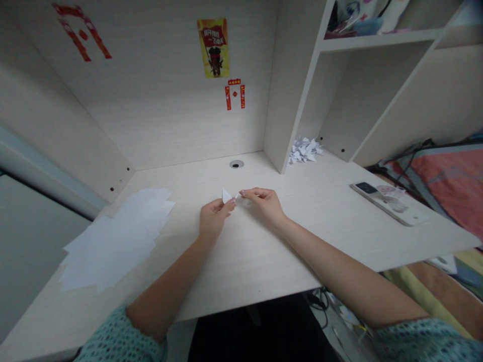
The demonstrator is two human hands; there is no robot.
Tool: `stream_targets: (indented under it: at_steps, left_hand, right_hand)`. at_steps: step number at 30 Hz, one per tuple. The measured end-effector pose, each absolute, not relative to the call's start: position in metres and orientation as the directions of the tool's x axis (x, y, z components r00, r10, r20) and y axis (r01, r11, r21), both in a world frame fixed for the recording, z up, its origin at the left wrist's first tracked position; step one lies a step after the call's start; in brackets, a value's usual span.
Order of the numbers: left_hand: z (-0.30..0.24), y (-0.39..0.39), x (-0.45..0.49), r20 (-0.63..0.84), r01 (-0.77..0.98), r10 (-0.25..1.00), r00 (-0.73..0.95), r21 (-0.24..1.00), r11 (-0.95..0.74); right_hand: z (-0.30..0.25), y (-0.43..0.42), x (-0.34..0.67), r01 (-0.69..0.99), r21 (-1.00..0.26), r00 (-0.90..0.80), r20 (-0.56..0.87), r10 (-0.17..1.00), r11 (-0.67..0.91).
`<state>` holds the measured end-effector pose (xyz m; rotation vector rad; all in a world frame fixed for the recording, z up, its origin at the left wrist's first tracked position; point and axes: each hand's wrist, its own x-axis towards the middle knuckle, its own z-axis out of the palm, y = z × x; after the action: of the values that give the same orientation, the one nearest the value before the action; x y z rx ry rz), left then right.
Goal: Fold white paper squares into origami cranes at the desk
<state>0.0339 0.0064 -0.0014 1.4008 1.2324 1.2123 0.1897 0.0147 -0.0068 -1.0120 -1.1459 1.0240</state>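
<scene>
A small folded piece of white paper (226,196) is pinched in my left hand (214,216), one pointed corner sticking up above the thumb. My right hand (266,202) is just to the right, its thumb and fingertips pressed together on a thin white tip of the same folded paper. Both hands hover low over the pale desk (241,271), near its middle. The fingers hide much of the paper, so its full shape cannot be made out.
White paper sheets (116,241) lie spread at the left. Small folded paper pieces (305,150) are heaped in the shelf's lower corner. A phone (388,203) rests at the right. A round cable hole (236,164) sits at the back, beside an upright shelf panel (298,90).
</scene>
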Motion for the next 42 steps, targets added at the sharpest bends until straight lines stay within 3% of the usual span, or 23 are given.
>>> stream_targets:
  at_steps: [8,17,30,36,42]
  left_hand:
    - [0.003,0.004,0.034,0.111,0.15,0.993,0.036,0.982,-0.115]
    - [0.001,0.005,0.034,0.119,0.18,0.991,0.061,0.975,-0.128]
    - [-0.007,0.008,0.033,0.157,0.237,0.978,0.14,0.953,-0.187]
    - [-0.003,0.007,0.033,0.151,0.262,0.981,0.12,0.949,-0.178]
    - [-0.005,0.01,0.032,0.055,0.175,0.996,0.066,0.982,-0.066]
  right_hand:
    - [-0.006,0.012,0.187,0.09,-0.953,0.117,0.299,0.947,0.29]
    - [-0.01,0.015,0.188,0.051,-0.961,0.072,0.274,0.959,0.271]
    - [-0.015,0.015,0.185,0.223,-0.922,0.107,0.345,0.932,0.316]
    - [-0.011,0.014,0.187,0.207,-0.928,0.132,0.34,0.931,0.309]
    - [-0.01,0.015,0.185,0.037,-0.969,0.095,0.248,0.964,0.246]
